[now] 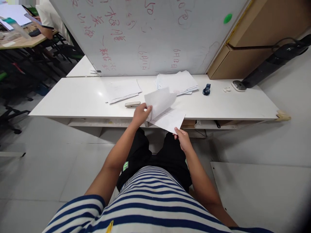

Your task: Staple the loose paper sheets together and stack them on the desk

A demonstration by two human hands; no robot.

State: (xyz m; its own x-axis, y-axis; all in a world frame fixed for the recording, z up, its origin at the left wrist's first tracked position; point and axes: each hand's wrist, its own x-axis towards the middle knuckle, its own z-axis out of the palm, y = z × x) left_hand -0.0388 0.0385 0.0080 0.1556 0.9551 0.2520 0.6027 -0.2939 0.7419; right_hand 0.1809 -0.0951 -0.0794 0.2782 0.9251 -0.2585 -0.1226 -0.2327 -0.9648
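My left hand [142, 114] pinches the left edge of some white paper sheets [167, 118], with the upper sheet lifted and curled. At the near right corner of the same sheets, my right hand [181, 138] grips with thumb and fingers. The sheets are held over the front edge of the white counter [80, 100]. Just left of my left hand lies a beige stapler [132, 104]. Behind it is a stack of papers [125, 90], and a larger paper stack [178, 81] lies beyond the held sheets.
A dark blue object [206, 89] and a small white-and-black device [239, 85] sit to the right. Behind the counter stands a whiteboard [157, 38] with red writing. Cardboard boxes [243, 63] and a black cylindrical appliance [272, 66] occupy the right end. Another person [54, 21] is at a table far left.
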